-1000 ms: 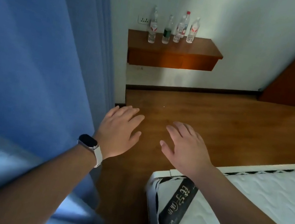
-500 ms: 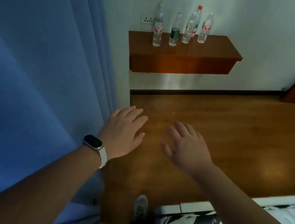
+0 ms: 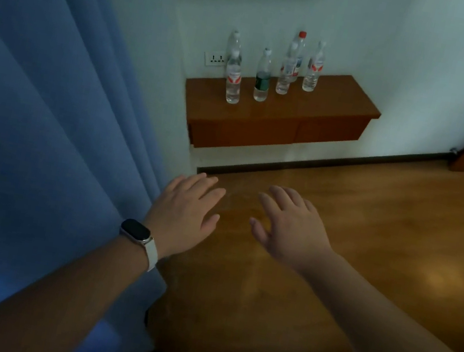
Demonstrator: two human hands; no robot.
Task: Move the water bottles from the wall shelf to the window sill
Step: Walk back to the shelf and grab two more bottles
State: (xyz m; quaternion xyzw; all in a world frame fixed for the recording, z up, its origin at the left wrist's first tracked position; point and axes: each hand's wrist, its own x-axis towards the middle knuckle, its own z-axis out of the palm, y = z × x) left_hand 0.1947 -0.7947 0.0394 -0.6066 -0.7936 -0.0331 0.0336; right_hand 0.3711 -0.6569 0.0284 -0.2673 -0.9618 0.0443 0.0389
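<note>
From the head camera, the only view we have, the water bottles (image 3: pixel 262 79) all stand upright on the wall shelf (image 3: pixel 281 116). We count six of them. They are grouped on its left and middle part, close to the white wall and a socket (image 3: pixel 214 57). One has a green label (image 3: pixel 262 83), one a red cap (image 3: pixel 302 34), and one on the left stands directly behind another. Our left hand (image 3: pixel 183 214), with a watch (image 3: pixel 137 230) on the wrist, and our right hand (image 3: pixel 289 229) hover side by side over the wooden floor (image 3: pixel 372 219), well apart from the shelf. The grip of each hand is open, fingers straight and spread, holding nothing. A blue curtain (image 3: pixel 49 112) fills the left side, and the window sill is not in view. We judge that no bottle is moved yet. The bottles are clear thin plastic and several look only partly filled, so they should be light but easy to tip over. The wall of such a bottle is soft and dents when squeezed. We would take each one around the middle, at the label, where the surface is less slippery. We would start with the front bottles, so that the neighbours are not knocked.
</note>
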